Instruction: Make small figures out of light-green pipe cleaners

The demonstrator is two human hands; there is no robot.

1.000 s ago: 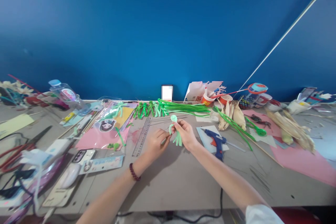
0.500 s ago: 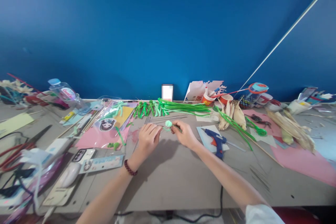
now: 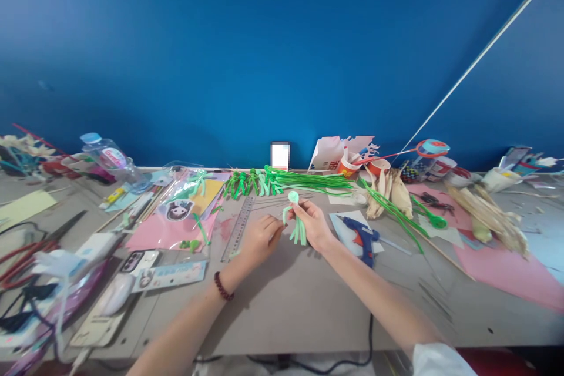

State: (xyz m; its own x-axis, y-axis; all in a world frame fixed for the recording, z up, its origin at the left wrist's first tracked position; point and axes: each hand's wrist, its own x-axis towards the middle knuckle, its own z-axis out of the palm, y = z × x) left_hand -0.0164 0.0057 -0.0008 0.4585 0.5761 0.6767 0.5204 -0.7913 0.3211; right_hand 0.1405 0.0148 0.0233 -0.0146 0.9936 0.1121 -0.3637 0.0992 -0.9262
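A pale green pipe-cleaner figure [image 3: 298,234] with a round coiled top and several strands hanging down is held upright in my right hand [image 3: 316,228], pinched just below the coil. One short strand bends out to the left. At its end are the closed fingertips of my left hand [image 3: 261,239], which has a dark beaded bracelet at the wrist. Beyond my hands lie more twisted green pipe-cleaner pieces [image 3: 242,183] and a bundle of long green pipe cleaners [image 3: 312,181]. A clear ruler [image 3: 238,228] lies left of my left hand.
To the right are a blue glue gun [image 3: 365,239], dried corn husks [image 3: 382,194] and paper cups [image 3: 348,168]. On the left lie pink paper [image 3: 154,235], a phone [image 3: 99,326] with a white mouse [image 3: 118,294], scissors [image 3: 53,241] and a plastic bottle [image 3: 112,158].
My right hand has turned the figure so its strands hang downward. My left hand has moved down and toward me, uncovering the ruler.
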